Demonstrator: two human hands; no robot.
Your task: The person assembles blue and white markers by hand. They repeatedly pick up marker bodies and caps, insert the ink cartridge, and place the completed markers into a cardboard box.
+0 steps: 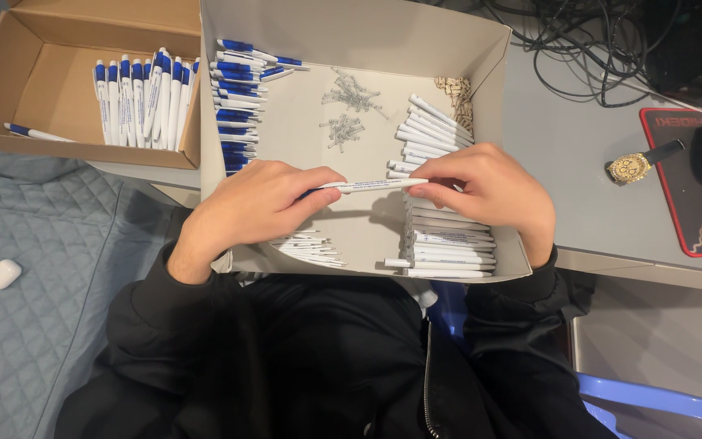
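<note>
Your left hand (257,199) pinches pen (371,185) at blue end, right hand (481,191) grips white barrel tip. Pen spans mid-air over white box (351,36). Light, stiff, slick plastic; hold near ends. White barrels (440,244) at 4 o'clock, springs (344,130) at 12, finished pens (144,97) at 10.

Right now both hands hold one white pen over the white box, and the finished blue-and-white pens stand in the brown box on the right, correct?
Not quite. The head view shows the brown box on the left, not the right. The rest holds: left hand and right hand hold one white pen over the white box.
</note>
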